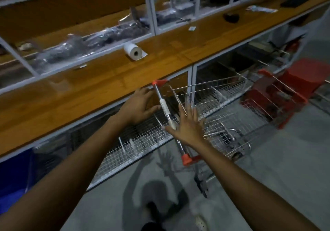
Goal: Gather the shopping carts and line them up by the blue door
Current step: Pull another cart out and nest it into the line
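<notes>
A wire shopping cart [221, 105] stands in front of me beside a long wooden counter. Its metal handle bar [165, 108] has red end caps and a white label. My left hand [140, 104] hovers just left of the bar with fingers straight and relaxed, fingertips close to it. My right hand [187, 125] is spread wide over the lower half of the bar, fingers straight. Neither hand grips the bar. A second cart with red trim [278, 96] stands ahead of the first, to the right.
The wooden counter [89, 91] runs along the left with a white paper roll [134, 51] on it. Glass cabinets with wrapped goods rise behind it. A red plastic stool [307, 77] sits at the right. Grey concrete floor [267, 159] lies to the right and below.
</notes>
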`<state>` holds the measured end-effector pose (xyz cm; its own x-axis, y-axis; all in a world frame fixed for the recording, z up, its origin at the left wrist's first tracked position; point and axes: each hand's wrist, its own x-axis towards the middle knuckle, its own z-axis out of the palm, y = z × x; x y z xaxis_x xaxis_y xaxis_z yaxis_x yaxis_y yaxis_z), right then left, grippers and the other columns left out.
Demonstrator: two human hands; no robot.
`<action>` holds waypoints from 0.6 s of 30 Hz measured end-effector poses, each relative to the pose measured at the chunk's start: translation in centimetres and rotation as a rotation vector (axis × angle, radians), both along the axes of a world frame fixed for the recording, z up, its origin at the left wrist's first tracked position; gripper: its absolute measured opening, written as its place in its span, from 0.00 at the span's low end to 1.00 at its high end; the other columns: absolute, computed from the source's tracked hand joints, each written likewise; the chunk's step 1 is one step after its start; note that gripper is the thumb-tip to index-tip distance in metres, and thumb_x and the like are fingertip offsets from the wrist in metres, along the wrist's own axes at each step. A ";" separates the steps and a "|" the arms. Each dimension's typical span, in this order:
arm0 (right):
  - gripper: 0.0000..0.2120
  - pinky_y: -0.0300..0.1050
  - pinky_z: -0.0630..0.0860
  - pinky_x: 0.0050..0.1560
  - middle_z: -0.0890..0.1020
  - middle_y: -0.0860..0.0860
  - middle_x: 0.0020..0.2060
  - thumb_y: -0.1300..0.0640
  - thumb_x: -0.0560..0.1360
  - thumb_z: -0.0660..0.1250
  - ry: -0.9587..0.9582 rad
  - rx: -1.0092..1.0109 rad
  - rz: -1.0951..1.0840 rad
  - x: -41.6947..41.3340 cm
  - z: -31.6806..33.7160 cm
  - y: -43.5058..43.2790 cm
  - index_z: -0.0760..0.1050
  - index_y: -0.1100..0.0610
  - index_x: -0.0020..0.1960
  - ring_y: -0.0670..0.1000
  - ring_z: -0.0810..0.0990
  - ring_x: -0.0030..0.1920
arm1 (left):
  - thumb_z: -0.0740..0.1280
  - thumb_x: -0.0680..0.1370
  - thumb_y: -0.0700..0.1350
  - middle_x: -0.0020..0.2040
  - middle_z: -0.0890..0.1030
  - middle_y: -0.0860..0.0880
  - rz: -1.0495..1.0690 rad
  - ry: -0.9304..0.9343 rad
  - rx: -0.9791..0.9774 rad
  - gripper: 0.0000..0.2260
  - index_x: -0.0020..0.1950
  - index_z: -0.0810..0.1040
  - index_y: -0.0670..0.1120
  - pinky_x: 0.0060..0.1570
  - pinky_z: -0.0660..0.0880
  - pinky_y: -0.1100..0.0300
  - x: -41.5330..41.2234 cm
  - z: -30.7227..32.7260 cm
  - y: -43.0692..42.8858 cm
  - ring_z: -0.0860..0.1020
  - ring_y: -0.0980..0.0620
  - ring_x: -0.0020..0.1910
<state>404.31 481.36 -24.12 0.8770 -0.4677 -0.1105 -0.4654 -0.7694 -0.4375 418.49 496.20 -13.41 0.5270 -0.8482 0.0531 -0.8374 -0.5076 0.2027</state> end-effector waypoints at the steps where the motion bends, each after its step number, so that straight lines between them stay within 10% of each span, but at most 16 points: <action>1: 0.58 0.78 0.39 0.70 0.35 0.58 0.79 0.15 0.63 0.46 0.037 -0.001 -0.030 0.8 -0.9 -0.1 0.35 0.48 0.80 0.64 0.36 0.78 | 0.65 0.79 0.62 0.74 0.67 0.44 -0.049 0.013 0.031 0.31 0.77 0.63 0.50 0.66 0.70 0.45 1.5 -0.6 -0.9 0.67 0.45 0.70; 13: 0.58 0.61 0.54 0.75 0.54 0.54 0.80 0.20 0.63 0.61 0.247 0.225 -0.608 4.5 -6.0 2.2 0.44 0.48 0.81 0.59 0.56 0.78 | 0.64 0.64 0.77 0.81 0.54 0.40 -0.734 -0.145 0.437 0.55 0.82 0.52 0.48 0.76 0.50 0.39 19.4 -12.8 -12.2 0.52 0.40 0.80; 18: 0.57 0.58 0.59 0.71 0.63 0.55 0.76 0.19 0.59 0.58 0.250 0.183 -0.693 4.2 -4.9 3.3 0.51 0.46 0.80 0.59 0.63 0.73 | 0.57 0.62 0.81 0.80 0.59 0.40 -0.888 -0.112 0.453 0.54 0.81 0.57 0.52 0.74 0.61 0.38 20.7 -14.6 -15.9 0.58 0.40 0.79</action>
<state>408.50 484.63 -29.01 0.3280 -0.8575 -0.3964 -0.9179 -0.1900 -0.3484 439.18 480.33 -27.99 -0.2950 -0.8844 -0.3616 -0.9528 0.3008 0.0417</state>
